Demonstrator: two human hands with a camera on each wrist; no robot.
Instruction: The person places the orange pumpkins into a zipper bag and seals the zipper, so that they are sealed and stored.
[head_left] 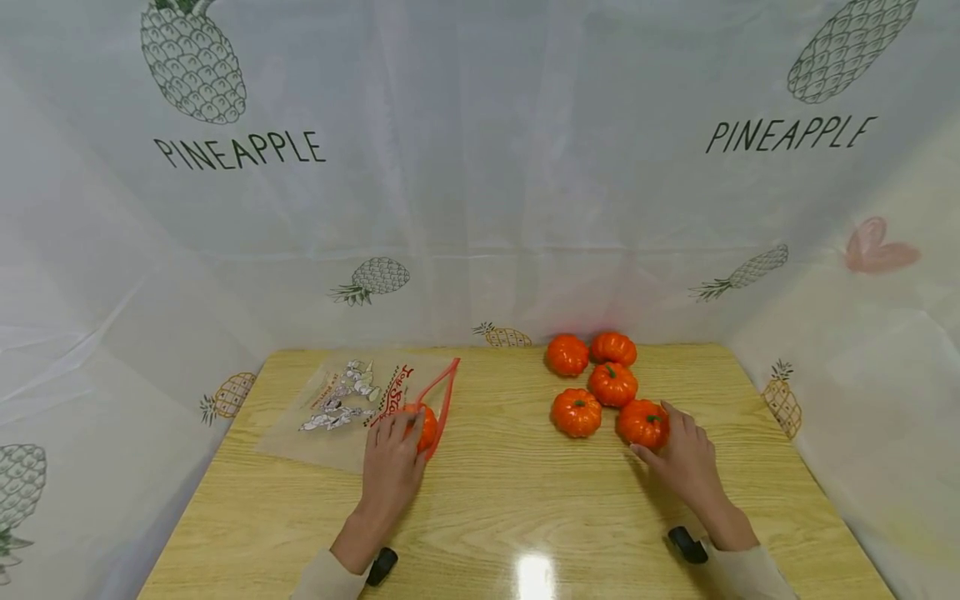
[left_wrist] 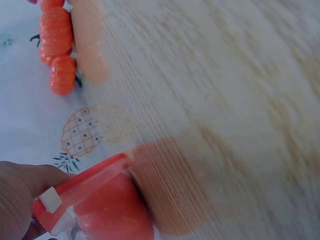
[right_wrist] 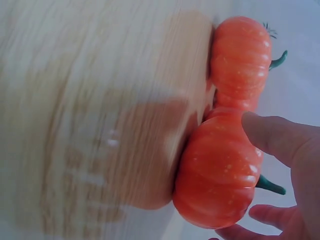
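Observation:
On the left of the head view a clear zip bag (head_left: 300,442) with printed cartoon figures lies flat, its red opening edge facing right. My left hand (head_left: 392,458) is at that opening, over a small orange pumpkin (head_left: 429,429). In the left wrist view my fingers pinch the red edge (left_wrist: 92,177) beside a white slider (left_wrist: 50,200), and the pumpkin sits just inside the mouth. My right hand (head_left: 686,454) curls round the nearest pumpkin (head_left: 641,423) of a group; the thumb (right_wrist: 270,132) is against one side, the fingers at the other. That pumpkin rests on the table.
Several more orange pumpkins (head_left: 576,412) with green stems stand close together at the back right of the wooden table (head_left: 495,500). A pale pineapple-printed sheet (head_left: 480,200) hangs behind the table and at both sides. Each wrist wears a black band.

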